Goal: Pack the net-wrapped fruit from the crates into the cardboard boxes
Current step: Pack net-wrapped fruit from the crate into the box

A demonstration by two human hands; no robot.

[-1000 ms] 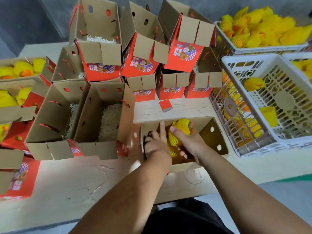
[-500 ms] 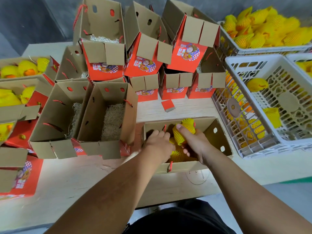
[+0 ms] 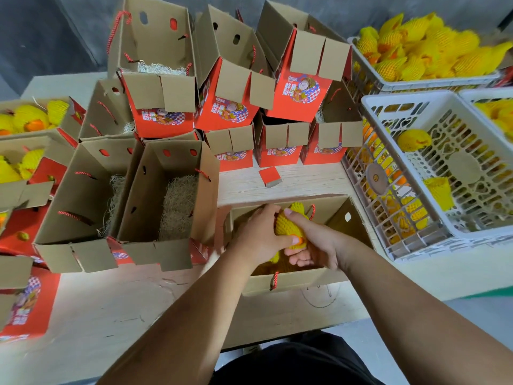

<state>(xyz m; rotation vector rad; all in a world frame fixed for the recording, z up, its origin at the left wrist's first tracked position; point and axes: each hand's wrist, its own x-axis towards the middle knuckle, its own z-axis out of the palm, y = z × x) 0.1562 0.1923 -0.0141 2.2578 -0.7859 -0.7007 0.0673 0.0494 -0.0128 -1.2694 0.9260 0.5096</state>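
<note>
Over table (image 3: 291,179), hands' grip round netted fruit (image 3: 288,226)

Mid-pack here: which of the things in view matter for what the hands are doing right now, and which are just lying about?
In play:
- net-wrapped fruit, gripped by left hand and right hand
- open box under the hands
- white crate with two wrapped fruit left
- two straw-lined boxes

Lying about:
- small red card piece on the table
- stacked empty boxes behind
</note>
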